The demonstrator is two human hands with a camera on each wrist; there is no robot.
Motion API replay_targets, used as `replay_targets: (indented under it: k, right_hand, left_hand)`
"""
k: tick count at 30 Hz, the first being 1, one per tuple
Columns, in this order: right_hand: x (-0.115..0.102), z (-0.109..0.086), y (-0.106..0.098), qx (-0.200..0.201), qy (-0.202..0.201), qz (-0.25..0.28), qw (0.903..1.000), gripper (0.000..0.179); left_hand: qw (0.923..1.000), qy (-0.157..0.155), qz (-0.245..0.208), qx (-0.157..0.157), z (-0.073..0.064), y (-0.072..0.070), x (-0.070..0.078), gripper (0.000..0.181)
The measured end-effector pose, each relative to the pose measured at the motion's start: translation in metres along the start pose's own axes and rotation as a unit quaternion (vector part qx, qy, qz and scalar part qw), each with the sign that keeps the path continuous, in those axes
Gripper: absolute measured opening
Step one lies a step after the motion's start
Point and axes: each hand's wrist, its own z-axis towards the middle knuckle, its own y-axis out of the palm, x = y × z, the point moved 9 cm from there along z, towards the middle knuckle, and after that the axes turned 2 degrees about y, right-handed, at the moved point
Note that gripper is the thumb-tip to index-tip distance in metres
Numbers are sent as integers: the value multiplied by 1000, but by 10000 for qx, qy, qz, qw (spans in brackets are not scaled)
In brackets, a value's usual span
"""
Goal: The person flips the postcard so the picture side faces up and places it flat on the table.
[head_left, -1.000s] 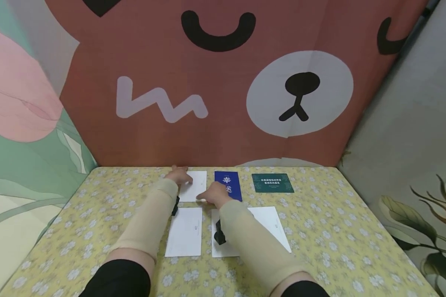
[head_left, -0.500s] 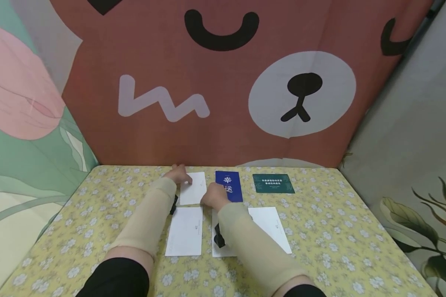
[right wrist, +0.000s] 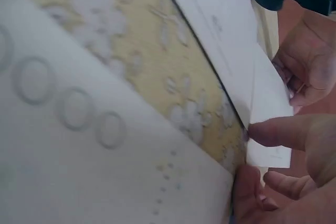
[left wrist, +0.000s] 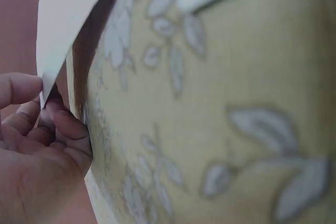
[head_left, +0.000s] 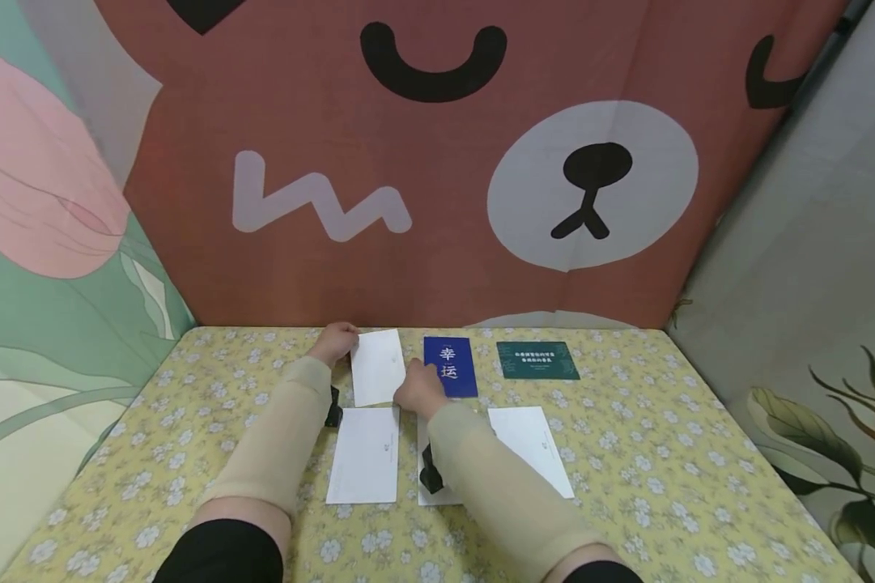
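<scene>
In the head view a white postcard (head_left: 377, 368) is raised at its far left end, back left on the table. My left hand (head_left: 335, 343) pinches its far left corner between thumb and finger; in the left wrist view a gap shows under that corner. My right hand (head_left: 421, 389) pinches the near right corner, its thumb on the white face in the right wrist view. A blue postcard (head_left: 460, 368) with white characters lies just beyond the right hand. Below the raised one lies another white postcard (head_left: 363, 457). A third (head_left: 437, 492) is partly hidden under my right forearm.
A green postcard (head_left: 537, 360) lies at the back right. One more white postcard (head_left: 532, 441) lies to the right of my right forearm, which covers part of it. The yellow flowered tablecloth (head_left: 648, 494) ends at a printed brown curtain (head_left: 452, 275).
My left hand has drawn back from over the white postcard to its far left corner, and that end has risen. My right fingers have closed in at the near right corner.
</scene>
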Motion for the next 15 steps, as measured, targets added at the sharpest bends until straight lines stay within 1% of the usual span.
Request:
replay_targets:
  k: [4, 7, 11, 15]
  right_hand:
    - [0, -1, 0, 20, 25, 261, 9997, 49]
    - [1, -2, -2, 22, 18, 663, 9978, 55]
    - [4, -2, -7, 22, -89, 1125, 9936, 50]
    - [7, -2, -15, 199, -242, 1353, 9903, 42]
  left_hand:
    - [9971, -134, -739, 157, -2, -7, -2, 30]
    - [9904, -137, -1367, 135, -4, -9, 0, 27]
    - [9792, -143, -2019, 97, -8, -10, 3, 24]
    - [9712, -205, -2373, 45, -12, -11, 5, 21]
